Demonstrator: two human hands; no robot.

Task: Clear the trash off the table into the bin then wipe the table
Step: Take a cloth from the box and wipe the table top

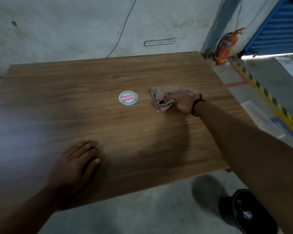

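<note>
A wooden table (108, 125) fills the middle of the head view. My right hand (183, 103) presses a crumpled brownish cloth (161, 98) onto the table right of centre, fingers closed on it. My left hand (76, 164) lies flat on the table near its front edge, fingers together, holding nothing. A round teal and red sticker (128, 97) is stuck on the tabletop just left of the cloth. A tiny pale speck (157, 111) lies beside the cloth. A black bin (249, 211) with scraps inside stands on the floor at the lower right, partly hidden by my right forearm.
A red fire extinguisher (226, 46) leans against the wall beyond the table's far right corner. A clear plastic box (259, 119) sits on the floor right of the table, next to yellow-black floor tape (267, 97). A blue shutter (281, 26) is at the top right.
</note>
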